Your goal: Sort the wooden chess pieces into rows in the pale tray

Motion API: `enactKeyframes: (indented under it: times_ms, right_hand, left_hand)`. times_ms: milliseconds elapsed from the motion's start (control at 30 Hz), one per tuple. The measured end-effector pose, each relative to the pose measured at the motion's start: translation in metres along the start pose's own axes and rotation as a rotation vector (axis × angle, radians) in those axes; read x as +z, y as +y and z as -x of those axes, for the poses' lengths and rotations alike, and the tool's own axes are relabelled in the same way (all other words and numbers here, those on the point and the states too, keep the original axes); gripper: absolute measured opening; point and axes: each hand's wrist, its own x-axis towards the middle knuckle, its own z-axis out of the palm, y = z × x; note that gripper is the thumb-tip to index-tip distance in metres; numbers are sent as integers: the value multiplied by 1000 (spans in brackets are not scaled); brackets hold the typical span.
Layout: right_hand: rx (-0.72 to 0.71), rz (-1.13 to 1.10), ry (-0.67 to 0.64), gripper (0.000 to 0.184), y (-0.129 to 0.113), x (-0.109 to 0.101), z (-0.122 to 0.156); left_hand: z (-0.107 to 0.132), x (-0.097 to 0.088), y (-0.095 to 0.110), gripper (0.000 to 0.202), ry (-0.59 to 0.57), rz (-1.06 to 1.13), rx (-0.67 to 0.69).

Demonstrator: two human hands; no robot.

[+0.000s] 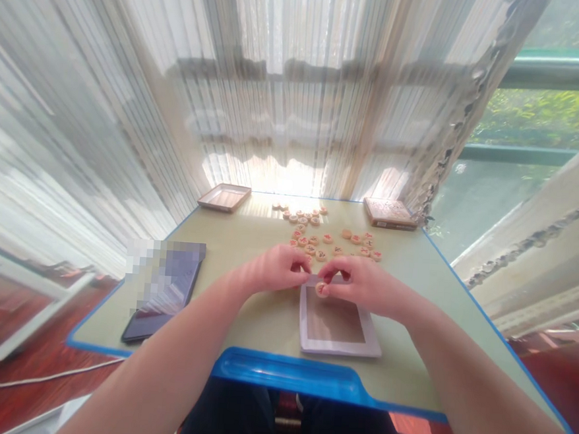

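Observation:
My right hand (359, 285) pinches a round wooden xiangqi piece (321, 289) between thumb and fingers. It is held above the upper left part of a white-framed rectangular tray (340, 347) with a brownish inner area. My left hand (282, 269) is just left of the right one, at the tray's upper left corner. Its thumb and index finger curl toward each other, and whether anything is between them I cannot make out. Beyond both hands, several loose xiangqi pieces (327, 238) with red or dark characters lie scattered, some partly hidden by the fingers.
A tablet-like dark device (178, 288), partly pixelated, lies on the left of the pale table (248, 234). At the back left sits an open shallow box (225, 198); a flat box (389, 214) is at the back right. A blue ledge (291, 370) edges the near side. Curtains hang behind.

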Motion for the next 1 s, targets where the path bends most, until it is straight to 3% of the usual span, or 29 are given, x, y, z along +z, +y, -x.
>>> enactKeyframes:
  times_ms: [200,700,900,1000]
  right_hand:
    - [-40,237,83,13,-1,15,1]
    - [-206,385,-33,24,-6,14,5]
    - [-109,462,33,12,-6,15,6]
    - [-103,513,27,15,-7,17,5]
  left_hand:
    - [-4,1,-9,23,-164,251,-102]
    - [-7,-3,-13,30,-233,337,-28]
    - [-6,-3,-15,31,-243,334,-47]
    - [-6,-2,-16,32,-250,325,-39]
